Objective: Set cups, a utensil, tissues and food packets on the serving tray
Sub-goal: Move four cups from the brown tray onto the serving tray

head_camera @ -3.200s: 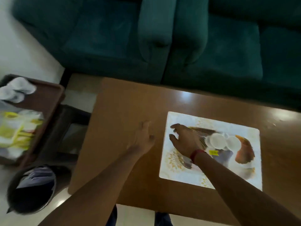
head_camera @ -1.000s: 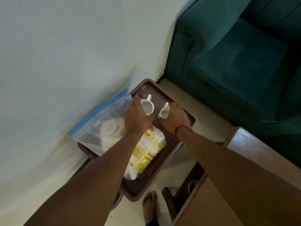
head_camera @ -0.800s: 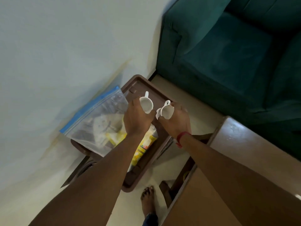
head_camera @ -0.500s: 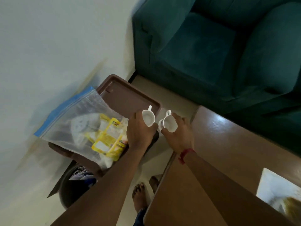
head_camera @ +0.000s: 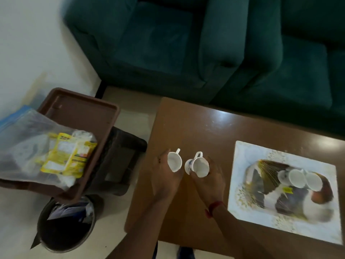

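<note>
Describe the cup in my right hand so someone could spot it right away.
Start at the brown coffee table before the green sofa. Over its left end, two hands each hold a white cup. Yours is in the right hand: the cup with blue markings; the left one looks plain.

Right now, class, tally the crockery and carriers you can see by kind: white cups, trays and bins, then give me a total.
White cups: 4 (one in the left hand at, one in the right hand at, two on the patterned serving tray at and)
Trays: 2 (the patterned serving tray, the brown tray)
Bins: 1
Total: 7
</note>
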